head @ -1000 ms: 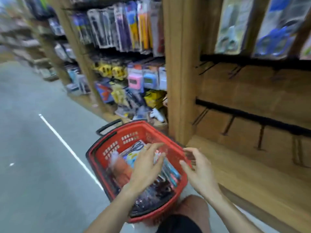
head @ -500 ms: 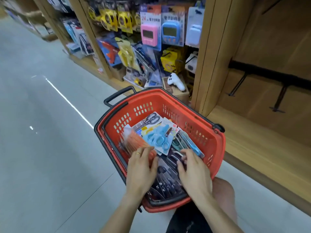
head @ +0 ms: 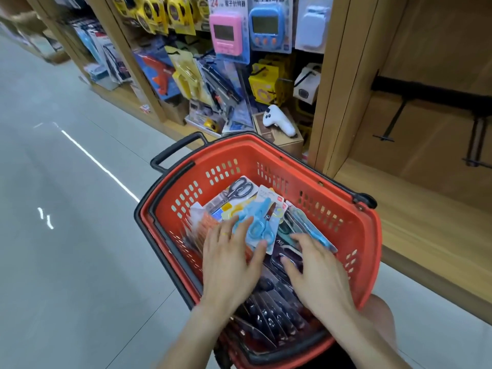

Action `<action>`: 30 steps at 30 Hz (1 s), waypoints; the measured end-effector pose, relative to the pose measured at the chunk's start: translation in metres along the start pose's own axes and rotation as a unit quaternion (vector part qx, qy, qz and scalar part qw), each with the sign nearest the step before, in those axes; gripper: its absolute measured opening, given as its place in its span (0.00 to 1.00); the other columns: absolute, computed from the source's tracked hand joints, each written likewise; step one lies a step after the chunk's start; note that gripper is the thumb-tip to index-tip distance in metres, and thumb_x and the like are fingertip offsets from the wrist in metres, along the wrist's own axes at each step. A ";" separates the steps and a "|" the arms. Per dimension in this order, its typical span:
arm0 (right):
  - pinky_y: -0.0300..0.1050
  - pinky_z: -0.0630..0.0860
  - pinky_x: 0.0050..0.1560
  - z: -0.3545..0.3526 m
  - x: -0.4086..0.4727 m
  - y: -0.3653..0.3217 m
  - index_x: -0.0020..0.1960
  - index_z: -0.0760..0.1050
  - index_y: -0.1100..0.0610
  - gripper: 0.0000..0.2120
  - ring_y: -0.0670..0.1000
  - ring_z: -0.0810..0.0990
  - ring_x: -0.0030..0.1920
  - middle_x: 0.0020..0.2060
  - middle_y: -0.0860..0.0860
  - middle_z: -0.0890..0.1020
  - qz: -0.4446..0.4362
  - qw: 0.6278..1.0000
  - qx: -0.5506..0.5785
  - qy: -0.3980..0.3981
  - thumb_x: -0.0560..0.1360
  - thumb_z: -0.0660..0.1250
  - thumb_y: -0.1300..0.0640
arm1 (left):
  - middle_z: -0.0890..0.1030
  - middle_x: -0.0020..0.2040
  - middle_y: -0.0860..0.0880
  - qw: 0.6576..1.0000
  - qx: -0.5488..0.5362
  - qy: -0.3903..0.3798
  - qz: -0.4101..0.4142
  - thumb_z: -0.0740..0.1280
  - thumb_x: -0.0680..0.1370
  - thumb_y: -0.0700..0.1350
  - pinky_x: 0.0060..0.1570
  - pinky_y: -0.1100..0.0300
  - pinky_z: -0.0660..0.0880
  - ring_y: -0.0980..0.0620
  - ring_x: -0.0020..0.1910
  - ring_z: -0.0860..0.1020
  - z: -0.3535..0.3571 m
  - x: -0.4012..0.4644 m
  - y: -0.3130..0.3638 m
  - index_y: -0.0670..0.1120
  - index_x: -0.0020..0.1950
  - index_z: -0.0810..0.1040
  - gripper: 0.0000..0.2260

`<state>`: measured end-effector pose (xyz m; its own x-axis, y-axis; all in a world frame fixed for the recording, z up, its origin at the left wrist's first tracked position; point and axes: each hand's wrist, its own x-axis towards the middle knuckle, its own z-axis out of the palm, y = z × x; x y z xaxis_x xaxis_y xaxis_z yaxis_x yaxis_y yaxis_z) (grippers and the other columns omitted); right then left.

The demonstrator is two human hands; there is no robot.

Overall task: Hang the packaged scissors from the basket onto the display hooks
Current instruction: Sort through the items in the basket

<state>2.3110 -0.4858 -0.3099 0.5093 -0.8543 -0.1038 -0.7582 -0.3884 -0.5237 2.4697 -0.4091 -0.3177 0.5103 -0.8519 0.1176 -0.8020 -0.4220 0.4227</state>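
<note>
Head view down into red basket of packaged scissors, left hand flat with fingers spread on blue scissors pack, right hand spread, grip wide, over dark packs, bare display hooks at right.

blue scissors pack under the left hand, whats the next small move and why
Probably curl the left hand round the blue scissors pack and lift it out. Its fingers lie flat on that pack, which sits on top of the pile in the red basket, and the display hooks on the right hang bare.
</note>
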 end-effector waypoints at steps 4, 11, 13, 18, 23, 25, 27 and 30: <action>0.51 0.78 0.52 0.016 0.074 -0.019 0.72 0.70 0.51 0.22 0.57 0.81 0.61 0.62 0.52 0.82 0.075 0.994 0.072 -0.027 0.81 0.67 0.45 | 0.78 0.71 0.44 0.997 0.054 -0.052 0.011 0.63 0.84 0.55 0.72 0.45 0.69 0.41 0.70 0.74 0.008 0.089 -0.021 0.46 0.76 0.73 0.23; 0.52 0.77 0.55 0.067 0.120 -0.011 0.77 0.59 0.64 0.44 0.63 0.81 0.61 0.61 0.59 0.82 0.209 0.968 0.128 -0.055 0.77 0.66 0.32 | 0.81 0.66 0.42 0.983 0.110 -0.141 -0.040 0.60 0.85 0.49 0.63 0.46 0.72 0.38 0.65 0.78 0.037 0.123 -0.049 0.48 0.76 0.72 0.19; 0.50 0.76 0.54 0.079 0.123 -0.005 0.78 0.57 0.63 0.49 0.62 0.81 0.62 0.61 0.58 0.82 0.235 0.954 0.168 -0.081 0.73 0.70 0.30 | 0.80 0.69 0.44 0.972 0.141 -0.186 -0.035 0.60 0.85 0.51 0.67 0.47 0.69 0.40 0.68 0.77 0.041 0.125 -0.050 0.51 0.78 0.70 0.21; 0.43 0.75 0.32 0.080 0.135 0.007 0.57 0.79 0.61 0.28 0.53 0.76 0.29 0.38 0.56 0.84 0.318 0.870 0.357 -0.117 0.65 0.84 0.48 | 0.78 0.71 0.43 0.963 0.153 -0.216 -0.044 0.60 0.85 0.54 0.70 0.48 0.67 0.41 0.71 0.76 0.040 0.133 -0.052 0.49 0.76 0.72 0.21; 0.38 0.65 0.25 0.057 0.132 0.011 0.50 0.75 0.61 0.23 0.51 0.68 0.25 0.30 0.55 0.74 0.364 0.847 0.372 -0.109 0.64 0.85 0.61 | 0.81 0.67 0.43 0.957 0.157 -0.239 -0.053 0.58 0.85 0.56 0.70 0.49 0.65 0.41 0.68 0.77 0.035 0.130 -0.047 0.47 0.67 0.76 0.18; 0.39 0.65 0.28 0.052 0.131 0.010 0.47 0.74 0.61 0.21 0.51 0.70 0.28 0.34 0.54 0.76 0.369 0.855 0.353 -0.088 0.64 0.84 0.61 | 0.82 0.64 0.43 0.957 0.149 -0.245 -0.055 0.58 0.84 0.55 0.68 0.48 0.67 0.40 0.65 0.78 0.033 0.129 -0.046 0.47 0.64 0.75 0.16; 0.41 0.67 0.30 0.050 0.129 0.011 0.50 0.78 0.61 0.21 0.52 0.75 0.33 0.39 0.53 0.80 0.376 0.863 0.329 -0.074 0.63 0.84 0.60 | 0.83 0.61 0.43 0.958 0.138 -0.244 -0.057 0.59 0.84 0.55 0.66 0.48 0.70 0.40 0.62 0.79 0.032 0.129 -0.045 0.47 0.60 0.75 0.14; 0.41 0.69 0.32 0.047 0.128 0.010 0.52 0.78 0.60 0.22 0.54 0.77 0.35 0.42 0.55 0.82 0.389 0.853 0.339 -0.081 0.63 0.83 0.60 | 0.82 0.60 0.43 0.964 0.105 -0.236 -0.064 0.60 0.85 0.55 0.54 0.49 0.73 0.39 0.60 0.79 0.032 0.129 -0.044 0.45 0.56 0.72 0.13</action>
<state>2.3876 -0.5832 -0.3687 0.0515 -0.6826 -0.7290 -0.5101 0.6096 -0.6068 2.5609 -0.5100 -0.3500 0.4512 -0.8141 -0.3657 -0.8121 -0.5444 0.2100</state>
